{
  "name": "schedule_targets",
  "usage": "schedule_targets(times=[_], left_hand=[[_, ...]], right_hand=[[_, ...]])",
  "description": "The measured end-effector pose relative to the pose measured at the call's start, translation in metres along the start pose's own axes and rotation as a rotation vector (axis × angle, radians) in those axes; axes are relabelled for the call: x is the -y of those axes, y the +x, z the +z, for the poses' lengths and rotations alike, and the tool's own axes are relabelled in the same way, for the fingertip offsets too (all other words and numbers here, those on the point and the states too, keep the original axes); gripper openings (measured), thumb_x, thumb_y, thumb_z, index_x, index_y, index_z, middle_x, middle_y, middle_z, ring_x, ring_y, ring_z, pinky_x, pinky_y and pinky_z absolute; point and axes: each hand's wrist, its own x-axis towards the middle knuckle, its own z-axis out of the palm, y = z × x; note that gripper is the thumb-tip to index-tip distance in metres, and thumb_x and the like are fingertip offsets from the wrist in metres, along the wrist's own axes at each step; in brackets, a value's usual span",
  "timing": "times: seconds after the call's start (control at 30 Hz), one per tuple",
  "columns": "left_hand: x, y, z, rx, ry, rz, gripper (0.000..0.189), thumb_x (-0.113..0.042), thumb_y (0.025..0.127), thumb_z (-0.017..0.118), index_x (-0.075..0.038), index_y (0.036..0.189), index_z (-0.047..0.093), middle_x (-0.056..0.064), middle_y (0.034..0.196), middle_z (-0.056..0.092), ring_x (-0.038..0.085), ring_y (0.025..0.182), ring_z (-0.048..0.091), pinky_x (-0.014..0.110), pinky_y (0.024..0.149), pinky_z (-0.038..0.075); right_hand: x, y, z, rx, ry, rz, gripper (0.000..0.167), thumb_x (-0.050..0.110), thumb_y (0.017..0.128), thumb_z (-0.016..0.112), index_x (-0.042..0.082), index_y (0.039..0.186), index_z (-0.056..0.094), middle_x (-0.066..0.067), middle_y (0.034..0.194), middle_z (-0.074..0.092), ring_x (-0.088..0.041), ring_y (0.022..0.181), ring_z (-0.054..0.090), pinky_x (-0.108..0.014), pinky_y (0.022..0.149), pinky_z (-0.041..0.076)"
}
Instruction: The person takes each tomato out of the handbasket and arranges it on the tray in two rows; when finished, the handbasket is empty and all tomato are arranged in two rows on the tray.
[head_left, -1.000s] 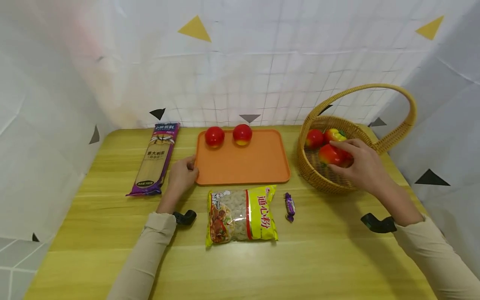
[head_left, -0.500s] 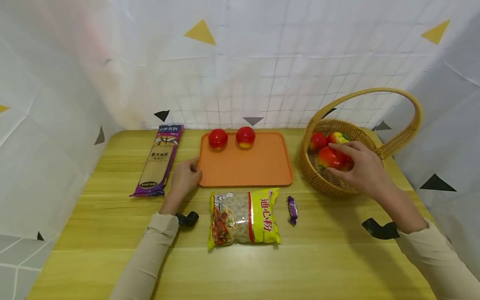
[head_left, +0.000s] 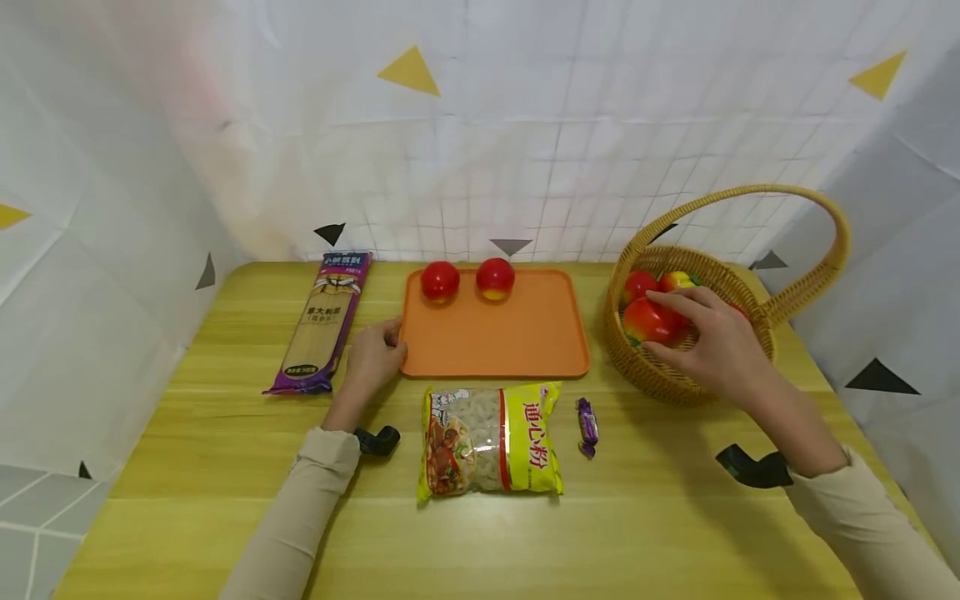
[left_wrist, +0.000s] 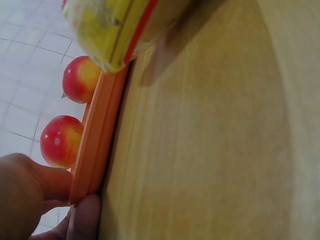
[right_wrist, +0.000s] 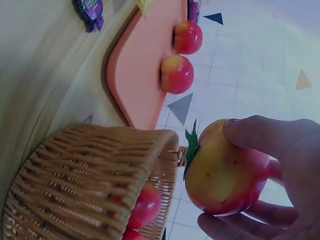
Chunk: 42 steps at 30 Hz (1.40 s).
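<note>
My right hand (head_left: 716,337) holds a red-and-yellow fruit with green leaves (right_wrist: 227,172) between thumb and fingers. In the head view this fruit overlaps the left part of the wicker basket (head_left: 645,375); in the right wrist view it shows beyond the basket's rim. Other red and yellow fruits (head_left: 675,282) lie inside. My left hand (head_left: 375,358) pinches the left edge of the orange tray (head_left: 495,337), with fingers on both sides of its rim in the left wrist view. Two red apples with yellow undersides, a left apple (head_left: 440,282) and a right apple (head_left: 495,278), sit along the tray's back.
A yellow macaroni bag (head_left: 491,437) lies in front of the tray. To its right is a small purple-wrapped candy (head_left: 588,427). A long spaghetti pack (head_left: 321,325) lies left of the tray. The basket's tall handle (head_left: 750,193) arches over it. Patterned cloth walls surround the wooden table (head_left: 495,550).
Held in my right hand, the fruit has shifted left within the basket's outline. My left hand keeps its pinch on the tray. The head view has tilted slightly.
</note>
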Motion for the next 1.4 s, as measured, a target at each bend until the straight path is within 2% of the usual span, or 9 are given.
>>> schedule_targets(times=[0.33,0.67,0.8,1.07,1.4], left_hand=[[0.0,-0.001,0.002,-0.019,0.008,0.003,0.05,-0.009,0.091,0.06,-0.007,0.141,0.059,0.007,0.085,0.066,0.021,0.066,0.05,0.033,0.058,0.037],[0.0,0.001,0.001,-0.023,0.011,0.009,0.05,-0.009,0.09,0.061,-0.007,0.141,0.059,0.007,0.085,0.067,0.021,0.066,0.052,0.033,0.057,0.038],[0.001,0.003,0.001,-0.019,0.007,0.014,0.05,-0.008,0.091,0.06,-0.006,0.141,0.059,0.007,0.083,0.066,0.021,0.064,0.05,0.032,0.055,0.037],[0.0,-0.001,0.002,-0.013,0.008,-0.005,0.05,-0.009,0.091,0.061,-0.007,0.141,0.058,0.007,0.083,0.064,0.021,0.065,0.05,0.033,0.057,0.037],[0.0,-0.001,0.003,-0.018,0.001,-0.012,0.051,-0.009,0.091,0.062,-0.008,0.142,0.058,0.007,0.083,0.063,0.021,0.064,0.048,0.033,0.056,0.036]], right_hand=[[0.013,0.008,0.004,-0.003,0.012,-0.062,0.065,0.014,0.073,0.09,0.006,0.132,0.065,-0.019,0.118,0.057,-0.035,0.094,0.06,-0.053,0.071,0.056],[0.026,0.019,0.011,0.023,0.04,-0.1,0.065,0.016,0.075,0.088,0.006,0.135,0.063,-0.018,0.122,0.058,-0.038,0.099,0.061,-0.055,0.076,0.055],[0.029,0.023,0.016,0.033,0.048,-0.099,0.066,0.016,0.075,0.089,0.007,0.135,0.063,-0.016,0.124,0.059,-0.035,0.102,0.06,-0.054,0.077,0.055],[0.029,0.034,0.028,0.036,0.062,-0.128,0.066,0.018,0.073,0.09,0.005,0.133,0.064,-0.014,0.121,0.059,-0.031,0.099,0.061,-0.05,0.078,0.055],[0.033,0.051,0.036,0.07,0.072,-0.113,0.064,0.021,0.076,0.089,0.008,0.134,0.063,-0.012,0.116,0.059,-0.03,0.099,0.06,-0.049,0.082,0.054]])
